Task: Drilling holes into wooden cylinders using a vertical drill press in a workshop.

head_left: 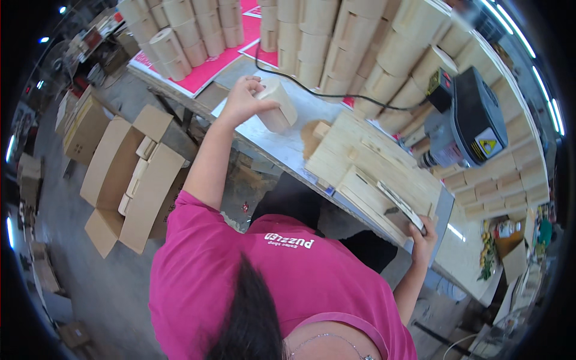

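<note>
My left hand (243, 103) grips a pale, hollow-looking wooden block (277, 108) by its left side, thumb across the near face and fingers over the top. The block is over a white sheet (243, 131) on the bench. At the right end of a wooden jig board (354, 147), my right hand (423, 235) is closed round the near end of a long narrow bar (399, 201), light on top with a dark edge. Its exact kind is unclear. Sawdust (312, 137) lies between the block and the jig.
A drill press (468, 123) overhangs the jig's far right, its chuck (426, 159) pointing down. Stacks of wooden cylinders (372, 66) line the bench's back, with a black cable (324, 94) in front. An opened cardboard box (135, 180) holding pale pieces stands on the left floor.
</note>
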